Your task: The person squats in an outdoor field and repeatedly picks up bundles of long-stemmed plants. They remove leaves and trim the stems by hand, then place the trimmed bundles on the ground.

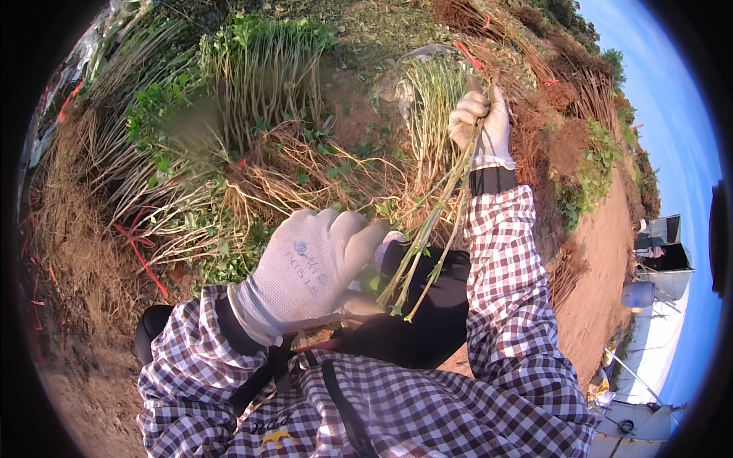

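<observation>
My right hand (pixel 484 123), in a pale knitted work glove, grips a few green-brown plant stems (pixel 426 229) at their upper ends. The cut-looking ends hang down over my dark trouser leg. Low in front of my chest is my left hand (pixel 312 266), also gloved, its back to the camera and fingers curled; whether it holds anything is hidden. Just left of my right hand stands a bundle of pale green stems (pixel 432 103) with roots at its base. Bare tan roots (pixel 320 172) lie beyond my left hand, below an upright bundle of leafy seedlings (pixel 266 74).
Rooted stems (pixel 131 149) are heaped at the left, with red ties (pixel 137 252). More bundles of brown stems (pixel 595 97) lie at the upper right beside a dirt path (pixel 595 269). A blue barrel (pixel 637 295) and white sheeting (pixel 655 343) are at far right.
</observation>
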A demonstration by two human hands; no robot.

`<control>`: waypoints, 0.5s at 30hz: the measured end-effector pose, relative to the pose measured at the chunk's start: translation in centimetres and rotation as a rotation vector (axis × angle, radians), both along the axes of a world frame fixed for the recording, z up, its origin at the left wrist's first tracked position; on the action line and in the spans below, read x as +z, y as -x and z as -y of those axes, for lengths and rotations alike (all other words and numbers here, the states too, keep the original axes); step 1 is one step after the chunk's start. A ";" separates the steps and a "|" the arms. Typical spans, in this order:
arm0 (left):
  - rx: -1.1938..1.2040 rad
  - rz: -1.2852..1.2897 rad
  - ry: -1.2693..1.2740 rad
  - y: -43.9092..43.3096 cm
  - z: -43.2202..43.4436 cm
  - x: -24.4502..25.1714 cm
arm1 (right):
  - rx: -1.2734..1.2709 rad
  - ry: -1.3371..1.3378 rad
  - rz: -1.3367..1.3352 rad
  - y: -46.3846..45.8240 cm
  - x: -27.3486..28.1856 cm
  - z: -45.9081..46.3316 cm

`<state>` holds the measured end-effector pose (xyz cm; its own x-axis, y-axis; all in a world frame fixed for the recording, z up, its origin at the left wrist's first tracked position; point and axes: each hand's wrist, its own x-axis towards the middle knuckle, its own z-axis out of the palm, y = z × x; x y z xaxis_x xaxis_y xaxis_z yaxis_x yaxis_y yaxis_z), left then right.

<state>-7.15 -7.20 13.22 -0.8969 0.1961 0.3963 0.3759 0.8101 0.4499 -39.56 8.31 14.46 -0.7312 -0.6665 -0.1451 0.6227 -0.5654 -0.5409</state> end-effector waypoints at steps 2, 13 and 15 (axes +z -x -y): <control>0.057 0.041 0.100 0.9 -0.6 0.5 | 0.012 -0.009 0.001 0.2 -0.2 0.3; -0.010 -0.294 -0.351 -0.3 1.1 1.8 | -0.419 -0.166 0.227 2.8 -1.7 -4.4; 0.457 0.264 -0.775 0.7 2.9 -0.5 | -0.292 -0.100 0.124 2.9 -1.4 -4.5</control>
<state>-7.81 -10.11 12.72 -0.9011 -0.4315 0.0415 -0.0962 0.2926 0.9514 -42.46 12.79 13.07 -0.8621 -0.4092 -0.2991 0.5066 -0.6778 -0.5329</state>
